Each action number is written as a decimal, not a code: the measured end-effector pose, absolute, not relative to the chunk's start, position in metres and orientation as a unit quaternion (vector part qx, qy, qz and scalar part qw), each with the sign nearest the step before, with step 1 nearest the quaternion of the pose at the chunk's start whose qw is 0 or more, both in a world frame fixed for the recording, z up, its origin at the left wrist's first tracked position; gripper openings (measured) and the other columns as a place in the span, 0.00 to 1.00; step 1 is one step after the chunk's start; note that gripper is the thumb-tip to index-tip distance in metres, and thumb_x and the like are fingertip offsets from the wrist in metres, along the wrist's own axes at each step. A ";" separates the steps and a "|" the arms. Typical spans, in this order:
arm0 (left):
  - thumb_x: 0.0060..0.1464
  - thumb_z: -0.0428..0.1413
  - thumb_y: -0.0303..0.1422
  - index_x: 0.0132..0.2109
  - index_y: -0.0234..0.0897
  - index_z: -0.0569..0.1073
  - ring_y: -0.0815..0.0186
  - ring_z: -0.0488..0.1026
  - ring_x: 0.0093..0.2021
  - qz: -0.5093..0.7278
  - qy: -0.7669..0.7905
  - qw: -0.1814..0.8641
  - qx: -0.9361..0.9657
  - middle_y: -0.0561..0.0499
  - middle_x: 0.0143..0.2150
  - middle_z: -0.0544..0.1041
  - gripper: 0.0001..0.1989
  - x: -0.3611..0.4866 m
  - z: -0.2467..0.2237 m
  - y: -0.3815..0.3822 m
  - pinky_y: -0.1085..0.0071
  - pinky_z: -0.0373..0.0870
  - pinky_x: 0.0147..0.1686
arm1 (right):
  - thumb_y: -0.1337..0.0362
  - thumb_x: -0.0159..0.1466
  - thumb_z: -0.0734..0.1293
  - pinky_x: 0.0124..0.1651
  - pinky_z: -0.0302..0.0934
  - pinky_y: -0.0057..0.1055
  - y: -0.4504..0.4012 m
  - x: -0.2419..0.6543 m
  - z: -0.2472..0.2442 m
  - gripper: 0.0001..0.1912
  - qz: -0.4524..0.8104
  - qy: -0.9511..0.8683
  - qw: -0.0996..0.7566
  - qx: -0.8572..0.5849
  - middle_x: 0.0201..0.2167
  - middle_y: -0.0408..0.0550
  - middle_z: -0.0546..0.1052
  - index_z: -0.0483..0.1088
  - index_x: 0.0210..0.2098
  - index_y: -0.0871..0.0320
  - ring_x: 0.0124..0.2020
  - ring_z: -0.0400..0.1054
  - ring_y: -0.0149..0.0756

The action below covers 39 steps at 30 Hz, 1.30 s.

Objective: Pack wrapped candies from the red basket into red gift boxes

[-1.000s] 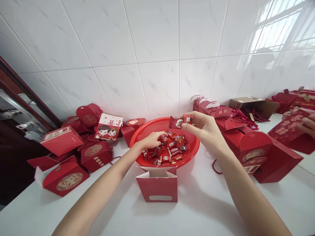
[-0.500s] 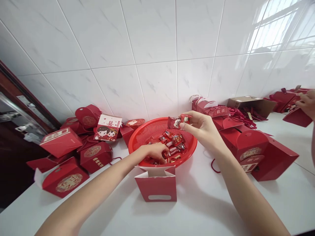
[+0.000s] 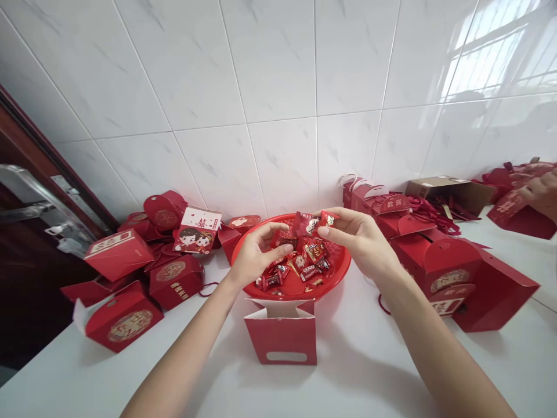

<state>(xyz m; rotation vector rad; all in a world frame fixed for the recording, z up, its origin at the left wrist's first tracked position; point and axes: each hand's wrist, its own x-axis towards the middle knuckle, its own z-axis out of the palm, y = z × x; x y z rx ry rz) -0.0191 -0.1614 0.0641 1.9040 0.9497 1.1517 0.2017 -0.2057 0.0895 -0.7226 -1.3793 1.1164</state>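
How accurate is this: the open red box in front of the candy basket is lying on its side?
Not quite: the open red box in front of the candy basket is standing upright, as the head view shows.

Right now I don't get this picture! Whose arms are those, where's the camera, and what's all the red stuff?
No robot here, just a person's two bare hands. The camera sits on their head, looking forward and down. On the white table stands a red basket of wrapped candy, with an open red box in front. More red boxes are piled on both sides. The right hand holds two wrapped sweets. The left hand is over the basket; I can't tell if it grips a sweet. The blurry hand far right is somebody else's.
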 end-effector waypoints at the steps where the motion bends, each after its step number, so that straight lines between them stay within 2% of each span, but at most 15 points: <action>1: 0.51 0.65 0.43 0.49 0.38 0.73 0.55 0.76 0.52 0.466 0.372 0.350 0.722 0.46 0.51 0.80 0.22 -0.018 0.065 -0.168 0.60 0.74 0.52 | 0.57 0.57 0.76 0.46 0.71 0.36 -0.205 0.198 0.087 0.17 0.492 -0.585 0.572 -0.298 0.42 0.50 0.82 0.76 0.43 0.57 0.42 0.77 0.40; 4: 0.52 0.65 0.42 0.49 0.38 0.74 0.55 0.78 0.49 0.488 0.382 0.350 0.703 0.47 0.48 0.81 0.21 -0.017 0.067 -0.182 0.61 0.76 0.50 | 0.55 0.57 0.76 0.45 0.71 0.35 -0.203 0.185 0.078 0.18 0.506 -0.581 0.569 -0.288 0.41 0.49 0.82 0.76 0.44 0.56 0.42 0.77 0.39; 7: 0.52 0.64 0.40 0.52 0.38 0.73 0.54 0.77 0.53 0.492 0.360 0.385 0.693 0.46 0.51 0.80 0.21 -0.019 0.066 -0.186 0.60 0.76 0.52 | 0.54 0.57 0.76 0.45 0.71 0.34 -0.202 0.177 0.072 0.18 0.495 -0.579 0.575 -0.297 0.40 0.48 0.82 0.76 0.42 0.56 0.42 0.76 0.39; 10: 0.53 0.63 0.42 0.59 0.39 0.69 0.52 0.79 0.52 0.490 0.338 0.451 0.666 0.44 0.54 0.80 0.28 -0.022 0.063 -0.187 0.57 0.77 0.52 | 0.53 0.57 0.76 0.46 0.71 0.34 -0.202 0.174 0.069 0.18 0.489 -0.577 0.582 -0.298 0.41 0.47 0.81 0.76 0.43 0.55 0.44 0.76 0.40; 14: 0.52 0.65 0.43 0.66 0.39 0.63 0.52 0.81 0.47 0.479 0.342 0.487 0.646 0.43 0.51 0.81 0.37 -0.022 0.059 -0.189 0.56 0.78 0.51 | 0.54 0.59 0.75 0.48 0.72 0.35 -0.204 0.174 0.069 0.18 0.495 -0.596 0.565 -0.285 0.43 0.49 0.81 0.76 0.45 0.55 0.45 0.76 0.40; 18: 0.53 0.64 0.45 0.67 0.41 0.61 0.52 0.81 0.48 0.455 0.360 0.478 0.659 0.44 0.49 0.82 0.38 -0.027 0.062 -0.193 0.56 0.78 0.51 | 0.53 0.56 0.77 0.47 0.72 0.37 -0.207 0.178 0.075 0.18 0.472 -0.617 0.548 -0.309 0.40 0.49 0.82 0.77 0.42 0.57 0.43 0.77 0.42; 20: 0.54 0.63 0.45 0.64 0.41 0.66 0.53 0.80 0.50 0.451 0.372 0.447 0.677 0.44 0.51 0.81 0.34 -0.036 0.070 -0.196 0.57 0.78 0.51 | 0.54 0.55 0.78 0.47 0.72 0.38 -0.209 0.183 0.079 0.19 0.449 -0.619 0.555 -0.328 0.39 0.49 0.82 0.77 0.41 0.57 0.43 0.77 0.43; 22: 0.52 0.65 0.46 0.53 0.40 0.75 0.52 0.79 0.51 0.434 0.368 0.411 0.712 0.45 0.52 0.80 0.25 -0.050 0.082 -0.201 0.57 0.76 0.52 | 0.54 0.55 0.78 0.48 0.72 0.39 -0.212 0.189 0.085 0.19 0.432 -0.622 0.562 -0.333 0.38 0.49 0.82 0.78 0.42 0.57 0.43 0.77 0.43; 24: 0.47 0.67 0.45 0.37 0.40 0.80 0.51 0.76 0.55 0.355 0.349 0.391 0.774 0.47 0.52 0.80 0.15 -0.065 0.094 -0.208 0.57 0.73 0.56 | 0.54 0.56 0.78 0.47 0.72 0.40 -0.216 0.196 0.090 0.19 0.417 -0.632 0.564 -0.330 0.38 0.49 0.82 0.79 0.42 0.56 0.42 0.77 0.44; 26: 0.45 0.69 0.44 0.30 0.42 0.81 0.50 0.74 0.57 0.232 0.326 0.385 0.832 0.49 0.54 0.79 0.11 -0.074 0.102 -0.214 0.59 0.70 0.59 | 0.54 0.57 0.77 0.46 0.73 0.41 -0.222 0.202 0.094 0.18 0.406 -0.645 0.558 -0.327 0.37 0.50 0.82 0.79 0.43 0.56 0.41 0.77 0.44; 27: 0.46 0.68 0.43 0.30 0.44 0.82 0.51 0.74 0.58 0.178 0.315 0.383 0.850 0.50 0.55 0.79 0.10 -0.076 0.104 -0.216 0.61 0.69 0.59 | 0.54 0.57 0.77 0.46 0.73 0.41 -0.225 0.205 0.096 0.18 0.402 -0.653 0.554 -0.325 0.37 0.50 0.82 0.79 0.44 0.56 0.41 0.77 0.44; 29: 0.53 0.65 0.41 0.39 0.46 0.84 0.54 0.75 0.55 0.119 0.291 0.384 0.868 0.49 0.56 0.79 0.09 -0.074 0.103 -0.217 0.63 0.70 0.57 | 0.56 0.58 0.76 0.44 0.74 0.40 -0.231 0.208 0.099 0.17 0.394 -0.667 0.545 -0.320 0.37 0.50 0.81 0.78 0.45 0.56 0.40 0.77 0.43; 32: 0.61 0.58 0.38 0.50 0.43 0.82 0.58 0.78 0.50 0.132 0.271 0.388 0.871 0.46 0.51 0.81 0.13 -0.062 0.094 -0.213 0.65 0.72 0.53 | 0.59 0.60 0.76 0.42 0.73 0.36 -0.240 0.210 0.103 0.15 0.394 -0.690 0.524 -0.306 0.36 0.49 0.81 0.78 0.44 0.58 0.37 0.76 0.39; 34: 0.60 0.59 0.36 0.52 0.42 0.81 0.58 0.78 0.50 0.160 0.284 0.381 0.865 0.47 0.49 0.83 0.14 -0.055 0.087 -0.209 0.65 0.72 0.52 | 0.60 0.61 0.74 0.41 0.73 0.34 -0.244 0.209 0.105 0.12 0.410 -0.707 0.495 -0.296 0.36 0.48 0.80 0.78 0.43 0.58 0.37 0.76 0.38; 39: 0.50 0.65 0.34 0.56 0.45 0.78 0.56 0.77 0.52 0.148 0.300 0.402 0.853 0.51 0.54 0.80 0.24 -0.052 0.082 -0.205 0.66 0.75 0.49 | 0.63 0.64 0.71 0.42 0.71 0.33 -0.244 0.200 0.103 0.07 0.415 -0.771 0.396 -0.275 0.37 0.48 0.79 0.77 0.40 0.59 0.38 0.75 0.37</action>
